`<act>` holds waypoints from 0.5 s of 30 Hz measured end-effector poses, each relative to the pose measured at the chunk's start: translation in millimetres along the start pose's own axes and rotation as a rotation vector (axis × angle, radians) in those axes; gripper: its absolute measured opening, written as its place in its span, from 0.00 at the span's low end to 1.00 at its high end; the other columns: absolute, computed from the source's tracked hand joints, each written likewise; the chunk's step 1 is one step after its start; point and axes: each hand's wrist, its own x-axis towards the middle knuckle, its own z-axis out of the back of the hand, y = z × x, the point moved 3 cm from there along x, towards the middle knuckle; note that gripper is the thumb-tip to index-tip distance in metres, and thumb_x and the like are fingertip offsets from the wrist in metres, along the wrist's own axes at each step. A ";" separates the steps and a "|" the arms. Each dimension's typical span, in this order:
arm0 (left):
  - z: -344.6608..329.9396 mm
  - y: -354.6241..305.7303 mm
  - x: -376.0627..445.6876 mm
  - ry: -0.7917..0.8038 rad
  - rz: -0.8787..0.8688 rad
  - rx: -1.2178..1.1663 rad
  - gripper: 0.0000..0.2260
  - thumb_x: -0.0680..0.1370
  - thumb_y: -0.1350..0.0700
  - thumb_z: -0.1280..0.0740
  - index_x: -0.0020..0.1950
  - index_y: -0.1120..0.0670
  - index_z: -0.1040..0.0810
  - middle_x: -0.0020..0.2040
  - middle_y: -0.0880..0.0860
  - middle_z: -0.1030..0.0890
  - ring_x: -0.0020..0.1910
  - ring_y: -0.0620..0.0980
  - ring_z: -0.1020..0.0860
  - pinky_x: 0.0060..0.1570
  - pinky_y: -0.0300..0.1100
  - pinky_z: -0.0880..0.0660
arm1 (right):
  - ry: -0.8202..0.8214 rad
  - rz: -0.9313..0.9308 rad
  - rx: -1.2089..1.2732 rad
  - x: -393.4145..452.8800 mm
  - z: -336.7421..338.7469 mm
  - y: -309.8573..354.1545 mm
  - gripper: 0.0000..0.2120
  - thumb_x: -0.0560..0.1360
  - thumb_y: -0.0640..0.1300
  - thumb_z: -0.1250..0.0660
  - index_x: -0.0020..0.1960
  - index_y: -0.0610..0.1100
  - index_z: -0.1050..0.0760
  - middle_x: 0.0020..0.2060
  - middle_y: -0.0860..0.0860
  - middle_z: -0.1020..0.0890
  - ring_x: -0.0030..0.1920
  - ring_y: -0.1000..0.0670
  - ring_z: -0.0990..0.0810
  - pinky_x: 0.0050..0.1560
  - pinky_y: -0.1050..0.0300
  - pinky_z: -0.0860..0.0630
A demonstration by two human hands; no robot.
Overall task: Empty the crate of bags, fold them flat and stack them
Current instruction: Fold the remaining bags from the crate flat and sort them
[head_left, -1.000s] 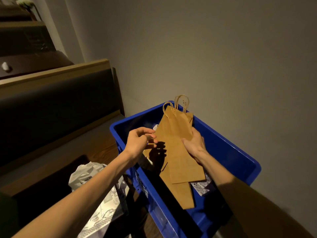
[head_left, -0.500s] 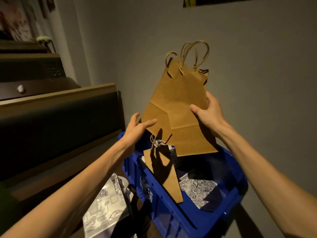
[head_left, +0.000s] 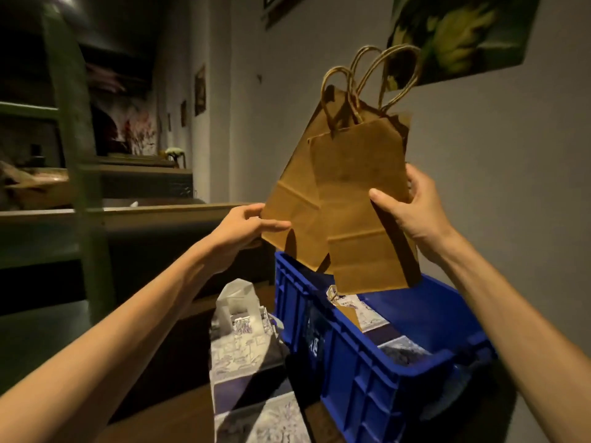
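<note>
Two flat brown paper bags with twine handles hang in the air above the blue crate point(head_left: 358, 372). My right hand point(head_left: 412, 209) grips the front brown bag point(head_left: 358, 199) by its right edge. My left hand point(head_left: 243, 230) pinches the lower left corner of the rear brown bag point(head_left: 292, 199), which fans out to the left behind the first. Inside the crate lie white patterned bags point(head_left: 367, 314) and darker ones. White patterned bags point(head_left: 243, 350) lie flat just left of the crate.
A grey wall stands close behind and to the right of the crate, with a framed picture point(head_left: 460, 33) above. Dark wooden benches or steps point(head_left: 144, 212) rise at the left. A green post point(head_left: 76, 148) stands at the near left.
Both hands have lifted the brown bags up out of the crate. My left hand, free half a second ago, now holds the rear bag's corner and the two bags have spread apart.
</note>
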 end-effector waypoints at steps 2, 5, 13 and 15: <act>-1.9 -9.9 -24.1 0.014 -0.017 -0.002 0.19 0.72 0.55 0.24 0.61 0.49 0.21 0.56 0.49 0.16 0.58 0.51 0.20 0.61 0.51 0.25 | 0.020 0.016 -0.001 -12.4 -3.0 15.0 0.19 0.77 0.46 0.28 0.66 0.49 0.27 0.60 0.53 0.20 0.61 0.53 0.21 0.64 0.50 0.23; -1.1 -26.0 -54.3 -0.007 -0.004 0.083 0.16 0.71 0.56 0.23 0.57 0.48 0.21 0.55 0.50 0.17 0.57 0.51 0.20 0.54 0.46 0.24 | 0.039 0.034 0.012 -24.4 -2.3 42.9 0.20 0.77 0.43 0.29 0.67 0.44 0.27 0.59 0.49 0.19 0.58 0.51 0.19 0.60 0.53 0.21; 16.2 -56.6 -115.4 0.213 0.062 0.064 0.19 0.73 0.62 0.27 0.62 0.54 0.25 0.56 0.56 0.16 0.56 0.55 0.18 0.56 0.50 0.24 | 0.311 0.018 0.064 -56.1 -12.2 83.2 0.17 0.77 0.40 0.29 0.64 0.47 0.26 0.56 0.51 0.17 0.54 0.53 0.16 0.56 0.55 0.18; 12.8 -53.7 -123.7 0.211 0.054 0.008 0.18 0.75 0.63 0.29 0.62 0.51 0.26 0.57 0.56 0.17 0.56 0.55 0.18 0.54 0.49 0.23 | 0.340 0.017 0.044 -60.3 -22.8 85.2 0.19 0.77 0.42 0.29 0.67 0.46 0.27 0.58 0.51 0.18 0.56 0.52 0.17 0.57 0.55 0.19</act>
